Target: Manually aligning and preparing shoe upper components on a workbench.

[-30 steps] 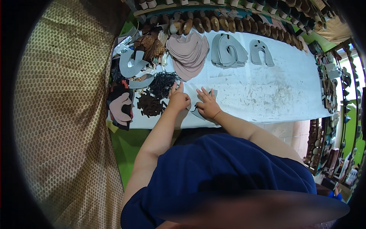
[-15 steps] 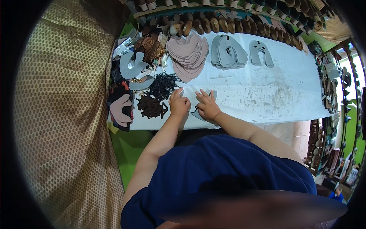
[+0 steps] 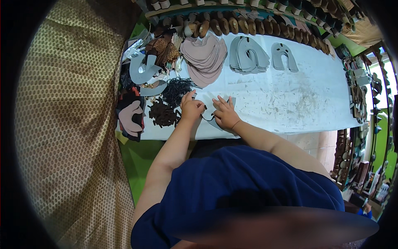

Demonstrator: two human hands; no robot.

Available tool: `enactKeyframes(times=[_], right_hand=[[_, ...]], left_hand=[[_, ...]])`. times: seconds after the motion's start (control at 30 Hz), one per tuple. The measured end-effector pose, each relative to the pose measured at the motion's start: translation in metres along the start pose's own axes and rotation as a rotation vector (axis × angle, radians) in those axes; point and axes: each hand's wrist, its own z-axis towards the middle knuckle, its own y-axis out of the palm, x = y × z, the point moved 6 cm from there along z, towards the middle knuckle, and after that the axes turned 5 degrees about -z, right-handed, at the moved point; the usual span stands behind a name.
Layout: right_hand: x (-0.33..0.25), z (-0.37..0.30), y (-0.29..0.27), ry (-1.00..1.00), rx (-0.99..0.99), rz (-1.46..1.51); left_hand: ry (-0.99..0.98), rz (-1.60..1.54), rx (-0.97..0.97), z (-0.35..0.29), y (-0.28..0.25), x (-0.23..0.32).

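Two hands work on one table (image 3: 265,106); the left hand (image 3: 192,108) pinches one dark bit (image 3: 205,107) with thumb and finger; the right hand (image 3: 226,115) lies on one grey piece (image 3: 213,123), top fingers spread, though I cannot tell if its thumb pinches; one thin black cord (image 3: 209,120) bends between the hands.

From the hands, one pink pile (image 3: 205,58) sits at twelve o'clock, one grey stack (image 3: 248,58) at one, one lone grey arch (image 3: 285,56) at two; one black heap (image 3: 174,92) and two grey curves (image 3: 145,72) are at ten; one brown heap (image 3: 164,114) is at nine.

The table top is white, with dark smudges (image 3: 306,99) at three o'clock; a spotted curtain (image 3: 74,116) hangs at nine; a row of brown shoe shapes (image 3: 233,25) lines the far edge at twelve.

The right hand hides much of the grey piece; the piles overlap too much to count; a blurry oval (image 3: 273,228) covers six o'clock; the upper shoes (image 3: 282,6) get cut off.
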Motion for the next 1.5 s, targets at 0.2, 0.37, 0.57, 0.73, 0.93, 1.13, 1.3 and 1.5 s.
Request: enactKeyframes(times=[0.2, 0.37, 0.57, 0.73, 0.93, 1.13, 1.3, 1.5], right_hand=[[0.007, -0.001, -0.001, 0.071, 0.101, 0.08], [0.011, -0.003, 0.001, 0.094, 0.168, 0.077], [0.011, -0.002, 0.005, 0.126, 0.101, 0.036], [0.012, -0.002, 0.005, 0.18, 0.081, 0.016], [0.012, 0.001, 0.007, 0.189, 0.083, -0.016], [0.011, 0.003, 0.007, 0.21, 0.021, -0.056], [0.012, 0.001, 0.015, 0.187, -0.006, -0.109], [0.008, 0.004, 0.012, 0.197, -0.063, -0.137]], left_hand=[[0.173, 0.009, -0.013, -0.012, -0.014, 0.005], [0.091, 0.103, 0.009, -0.031, -0.026, 0.019], [-0.044, 0.164, 0.019, -0.021, -0.024, 0.015], [-0.199, 0.27, -0.075, -0.013, -0.014, 0.012], [0.237, 0.443, -0.08, -0.033, 0.012, 0.024], [0.178, 0.473, -0.297, -0.037, 0.004, 0.025], [0.075, 0.499, -0.132, -0.064, -0.048, 0.005], [-0.337, 0.511, -0.09, -0.102, -0.091, -0.035]])
